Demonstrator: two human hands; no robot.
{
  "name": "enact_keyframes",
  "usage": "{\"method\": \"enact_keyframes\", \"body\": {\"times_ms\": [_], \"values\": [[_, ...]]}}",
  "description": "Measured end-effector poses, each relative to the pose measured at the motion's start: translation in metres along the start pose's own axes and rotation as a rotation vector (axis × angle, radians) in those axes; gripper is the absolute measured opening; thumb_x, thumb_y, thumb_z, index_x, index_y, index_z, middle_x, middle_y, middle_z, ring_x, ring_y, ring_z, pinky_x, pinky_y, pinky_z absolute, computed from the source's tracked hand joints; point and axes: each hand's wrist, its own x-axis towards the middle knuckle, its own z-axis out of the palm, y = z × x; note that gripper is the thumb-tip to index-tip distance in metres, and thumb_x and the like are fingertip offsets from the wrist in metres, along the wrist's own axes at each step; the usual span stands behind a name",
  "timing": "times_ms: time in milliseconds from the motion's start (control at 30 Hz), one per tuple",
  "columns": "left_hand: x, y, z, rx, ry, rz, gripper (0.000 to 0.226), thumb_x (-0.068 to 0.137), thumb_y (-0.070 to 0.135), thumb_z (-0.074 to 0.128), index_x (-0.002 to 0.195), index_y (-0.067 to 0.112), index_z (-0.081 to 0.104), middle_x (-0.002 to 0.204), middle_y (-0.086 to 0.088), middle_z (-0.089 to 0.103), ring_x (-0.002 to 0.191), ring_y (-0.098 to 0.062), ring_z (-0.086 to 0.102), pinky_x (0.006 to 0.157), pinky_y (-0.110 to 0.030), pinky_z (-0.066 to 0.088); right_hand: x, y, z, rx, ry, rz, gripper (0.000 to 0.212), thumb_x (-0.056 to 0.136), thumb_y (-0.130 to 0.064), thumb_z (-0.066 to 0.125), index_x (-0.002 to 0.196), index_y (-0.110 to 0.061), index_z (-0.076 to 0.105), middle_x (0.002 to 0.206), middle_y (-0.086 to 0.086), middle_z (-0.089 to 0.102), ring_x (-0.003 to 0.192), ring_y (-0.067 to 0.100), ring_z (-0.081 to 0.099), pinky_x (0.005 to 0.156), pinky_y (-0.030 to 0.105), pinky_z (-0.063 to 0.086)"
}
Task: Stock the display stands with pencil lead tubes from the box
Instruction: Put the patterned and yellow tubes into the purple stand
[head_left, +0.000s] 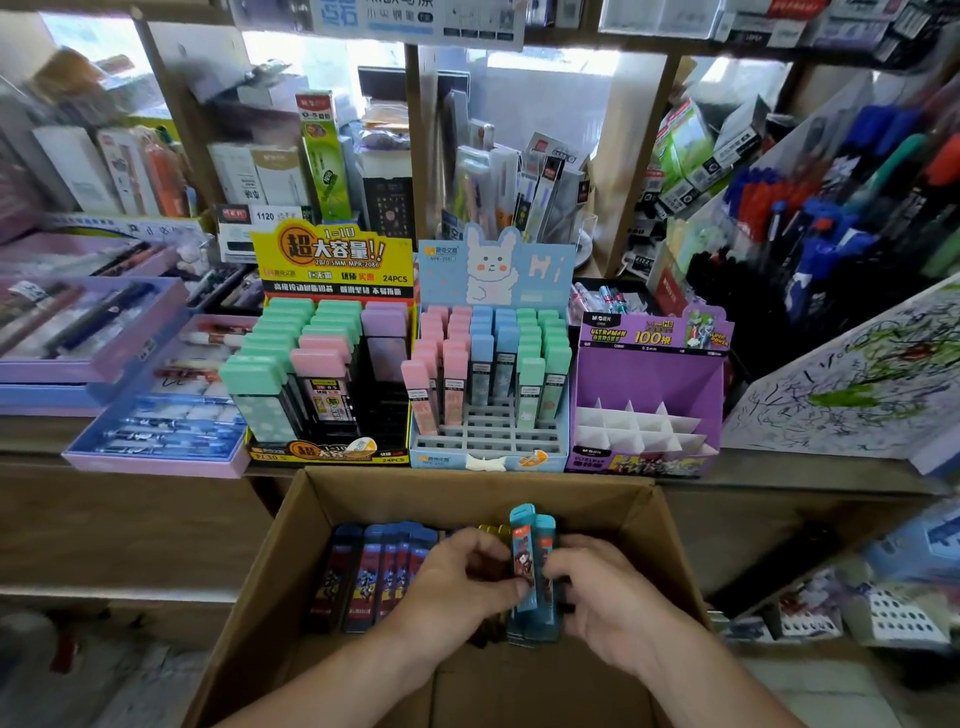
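Left hand (462, 577): thumb and fingers pinch the front of a small bundle of teal plastic pencil lead tubes (525, 561). Right hand (610, 592): fingers curled round the same bundle from the other side. The bundle stands upright between the two hands, with its long axis running away from the person and its caps toward the stands. Two caps show above the fingers. There is more teal below, but the count is not readable.

All of this is inside the open brown cardboard box (291, 540). Left of the hands, dark blue pencil lead tubes with red labels (374, 571) lie in a row, at least four, edges blurred. A few gold-topped tubes (493, 530) sit just behind the left hand.

Three stands are on the wooden worktop (805, 470) beyond the box:
- Left: yellow cardboard stand (332, 254), nearly full.
- Middle: pale blue rabbit-print stand (493, 270), front rows vacant.
- Right: purple cardboard stand with white divider grid (649, 384), no tubes visible in it.

Judgement: the purple stand is the likely target. It lies ahead and slightly right of the bundle, so the right hand is nearer. The tubes are roughly upright and should need little turning to fit the cells.
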Motion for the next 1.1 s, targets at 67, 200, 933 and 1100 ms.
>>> {"method": "enact_keyframes", "body": {"times_ms": [67,200,933,1100], "values": [[-0.002,0.004,0.000,-0.014,-0.008,-0.016,0.030,0.076,0.019,0.086,0.098,0.023,0.066,0.100,0.003,0.075,0.082,-0.002,0.073,0.067,-0.016,0.055,-0.001,-0.001,0.002,0.075,-0.040,0.005,0.026,0.103,-0.007,0.049,0.124,-0.008,0.064,0.112,0.021,0.073,0.102,0.034,0.072,0.075,0.044,0.061],[-0.006,0.010,0.001,0.023,0.010,0.000,0.032,0.072,0.025,0.088,0.090,0.031,0.062,0.096,0.006,0.073,0.082,-0.005,0.072,0.064,-0.015,0.054,-0.005,-0.002,0.008,0.119,-0.113,-0.033,0.025,0.102,-0.017,0.060,0.126,-0.012,0.065,0.114,0.014,0.075,0.103,0.026,0.073,0.077,0.037,0.060],[-0.028,0.056,-0.009,-0.455,-0.202,-0.230,0.045,0.068,0.021,0.085,0.111,0.013,0.076,0.110,-0.010,0.078,0.105,-0.022,0.074,0.098,-0.040,0.055,-0.018,-0.027,0.004,-0.212,-0.265,-0.321,0.022,0.103,-0.012,0.057,0.113,-0.013,0.077,0.104,0.004,0.079,0.109,0.017,0.071,0.098,0.028,0.052],[-0.032,0.065,-0.009,-0.448,-0.158,-0.150,0.037,0.080,0.015,0.078,0.117,0.014,0.074,0.109,-0.003,0.079,0.100,-0.012,0.074,0.076,-0.018,0.052,-0.020,-0.033,0.005,-0.211,-0.317,-0.351,0.026,0.105,-0.020,0.054,0.120,-0.014,0.074,0.117,0.002,0.077,0.119,0.014,0.067,0.113,0.038,0.045]]}}
